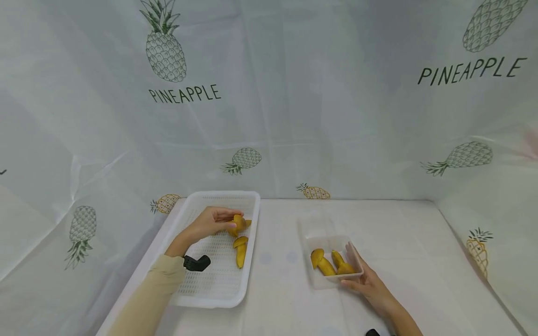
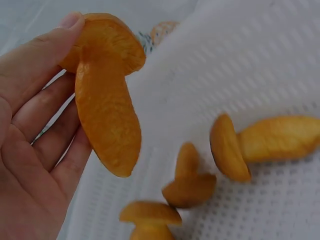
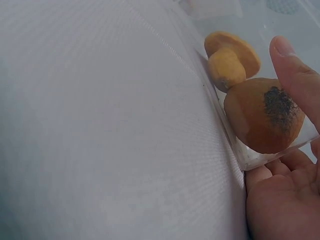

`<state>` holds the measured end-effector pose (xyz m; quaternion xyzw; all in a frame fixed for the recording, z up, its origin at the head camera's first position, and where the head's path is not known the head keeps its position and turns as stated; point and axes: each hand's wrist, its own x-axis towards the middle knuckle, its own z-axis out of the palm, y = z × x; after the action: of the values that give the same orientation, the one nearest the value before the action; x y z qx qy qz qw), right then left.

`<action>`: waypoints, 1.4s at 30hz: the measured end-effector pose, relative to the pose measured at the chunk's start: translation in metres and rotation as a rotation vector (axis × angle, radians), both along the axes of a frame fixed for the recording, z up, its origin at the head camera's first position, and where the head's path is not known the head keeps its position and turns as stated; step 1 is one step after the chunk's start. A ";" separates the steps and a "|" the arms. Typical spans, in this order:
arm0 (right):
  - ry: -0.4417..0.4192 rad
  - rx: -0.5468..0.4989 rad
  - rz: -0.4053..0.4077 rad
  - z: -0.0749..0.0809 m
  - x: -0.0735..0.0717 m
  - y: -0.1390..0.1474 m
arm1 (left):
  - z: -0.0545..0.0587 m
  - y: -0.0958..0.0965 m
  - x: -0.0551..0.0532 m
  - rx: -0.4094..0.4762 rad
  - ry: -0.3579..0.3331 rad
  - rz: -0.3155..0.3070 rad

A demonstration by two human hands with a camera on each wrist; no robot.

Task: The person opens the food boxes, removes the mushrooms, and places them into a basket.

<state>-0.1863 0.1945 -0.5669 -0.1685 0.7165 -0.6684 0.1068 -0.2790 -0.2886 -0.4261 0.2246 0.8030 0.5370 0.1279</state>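
Note:
My left hand [image 1: 207, 225] is above the white perforated basket [image 1: 201, 299], pinching a yellow-brown mushroom [image 2: 107, 110] by its cap between thumb and fingers. In the left wrist view its stem points down, clear of the basket. Below it lie several more mushrooms, one with a thick yellow stem [image 2: 280, 139] and a small darker one [image 2: 189, 182]. My right hand [image 1: 371, 285] grips the near right corner of a clear plastic box [image 1: 325, 242], thumb at the wall. Inside are two mushrooms, one showing its cap underside [image 3: 232, 60], the other a brown cap with a dark patch [image 3: 265, 115].
The basket stands at the left of the white table [image 1: 277, 298], the box right of centre. Behind the box's base its clear flap [image 1: 315, 226] lies folded back. A pineapple-print sheet [image 1: 294, 116] rises behind the table and at both sides.

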 end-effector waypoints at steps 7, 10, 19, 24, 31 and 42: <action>-0.018 0.013 -0.013 0.001 0.000 -0.001 | -0.018 -0.028 0.006 -0.029 -0.072 0.033; -0.020 0.016 -0.020 0.000 0.000 -0.001 | -0.024 -0.036 0.006 -0.064 -0.076 0.031; -0.016 0.008 -0.016 0.000 -0.001 -0.002 | -0.044 -0.054 0.007 -0.122 -0.113 0.051; -0.013 0.013 -0.016 0.000 0.000 -0.002 | -0.051 -0.059 0.007 -0.120 -0.122 0.076; -0.007 0.007 -0.012 -0.003 -0.001 -0.001 | -0.058 -0.060 0.010 -0.144 -0.113 0.129; -0.012 0.006 -0.018 -0.003 0.000 0.000 | -0.064 -0.059 0.007 -0.162 -0.087 0.102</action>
<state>-0.1867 0.1941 -0.5694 -0.1579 0.7193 -0.6683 0.1054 -0.2724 -0.3480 -0.4904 0.1488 0.8479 0.4853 0.1530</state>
